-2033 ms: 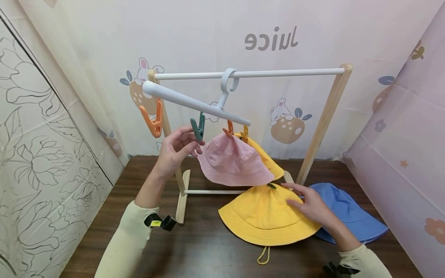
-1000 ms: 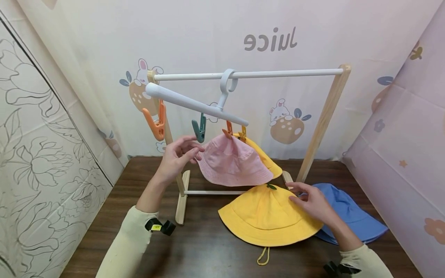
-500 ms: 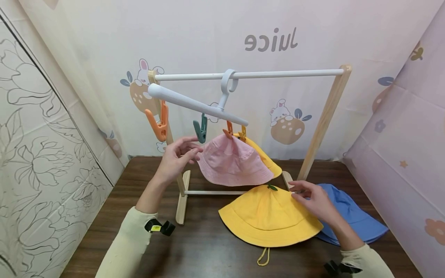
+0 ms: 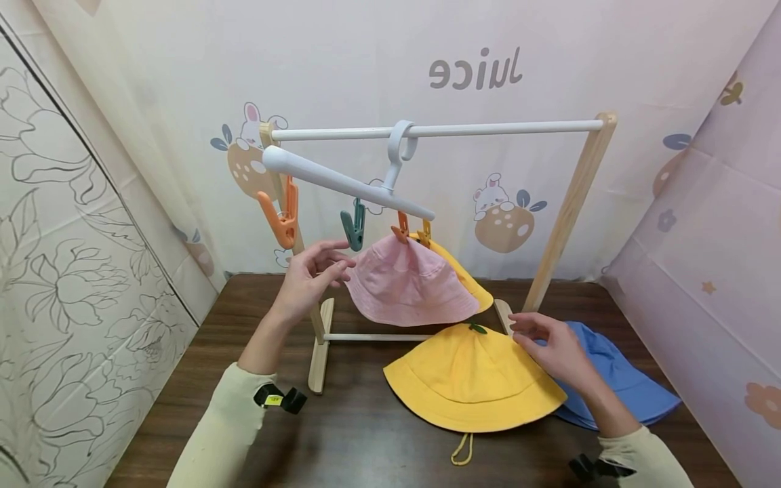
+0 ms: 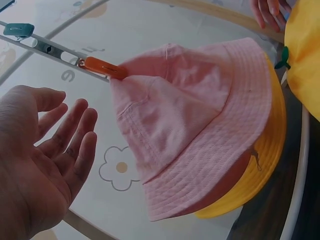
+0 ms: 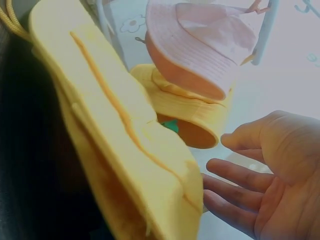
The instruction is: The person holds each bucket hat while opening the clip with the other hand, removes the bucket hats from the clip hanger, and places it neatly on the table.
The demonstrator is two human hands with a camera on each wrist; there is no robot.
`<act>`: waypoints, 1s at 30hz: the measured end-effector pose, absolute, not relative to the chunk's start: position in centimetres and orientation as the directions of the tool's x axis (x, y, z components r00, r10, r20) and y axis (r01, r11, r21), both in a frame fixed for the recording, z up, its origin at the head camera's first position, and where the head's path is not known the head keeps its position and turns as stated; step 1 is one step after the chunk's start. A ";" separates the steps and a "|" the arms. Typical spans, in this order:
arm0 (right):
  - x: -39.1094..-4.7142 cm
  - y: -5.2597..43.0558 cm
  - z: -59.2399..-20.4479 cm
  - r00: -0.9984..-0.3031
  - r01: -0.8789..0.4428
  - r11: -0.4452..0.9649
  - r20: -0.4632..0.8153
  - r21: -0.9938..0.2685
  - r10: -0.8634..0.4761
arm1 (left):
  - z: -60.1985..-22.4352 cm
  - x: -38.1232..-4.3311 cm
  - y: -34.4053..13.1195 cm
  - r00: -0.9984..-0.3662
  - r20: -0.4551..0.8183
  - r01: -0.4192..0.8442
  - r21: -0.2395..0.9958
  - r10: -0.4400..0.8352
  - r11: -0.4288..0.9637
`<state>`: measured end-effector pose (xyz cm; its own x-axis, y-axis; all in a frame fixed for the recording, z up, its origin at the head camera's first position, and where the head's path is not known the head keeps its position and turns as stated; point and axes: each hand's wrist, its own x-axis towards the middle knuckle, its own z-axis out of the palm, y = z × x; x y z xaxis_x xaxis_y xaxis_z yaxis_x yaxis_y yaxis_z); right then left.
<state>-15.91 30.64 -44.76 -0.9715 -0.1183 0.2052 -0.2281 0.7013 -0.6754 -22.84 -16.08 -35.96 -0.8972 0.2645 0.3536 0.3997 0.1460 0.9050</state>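
Observation:
My left hand (image 4: 311,278), fingers relaxed and holding nothing, hovers left of a pink bucket hat (image 4: 409,288), below a green clothespin (image 4: 354,227). An orange clothespin (image 5: 104,67) pins the pink hat's crown to the white hanger (image 4: 332,179). Behind it a yellow hat (image 4: 482,293) hangs from a yellow clothespin (image 4: 425,232). On the table, another yellow hat (image 4: 470,383) with a green leaf tab lies brim down. My right hand (image 4: 552,346) is at that hat's upper right side, loosely bent and gripping nothing; the right wrist view shows its fingertips right at the fabric.
A blue hat (image 4: 619,379) lies on the dark wood table (image 4: 329,434), partly behind my right hand. The hanger tilts on the rack's white rail (image 4: 500,128). A larger orange clothespin (image 4: 283,215) hangs at its left end. Wooden posts (image 4: 570,210) stand on both sides.
My left hand has dropped slightly from the green clothespin. My right hand has slid right and up off the yellow hat on the table. The hanger's left end has swung slightly right.

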 end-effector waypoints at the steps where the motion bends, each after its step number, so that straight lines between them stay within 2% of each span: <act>1: -15.9 30.6 -44.6 -0.971 -0.231 0.698 0.210 -0.678 -0.117 | -35.9 -22.8 -16.1 -0.897 0.354 0.400 0.905 0.264 0.145; 30: -16.8 28.8 -41.1 -0.928 -0.342 0.628 0.357 -0.700 -0.107 | -36.4 -22.9 -16.1 -0.903 0.336 0.391 0.902 0.268 0.185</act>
<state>-16.79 28.75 -41.11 -0.9279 -0.1067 0.3573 -0.3416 0.6275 -0.6997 -22.94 -16.12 -36.40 -0.9029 0.2681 0.3360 0.3906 0.1855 0.9017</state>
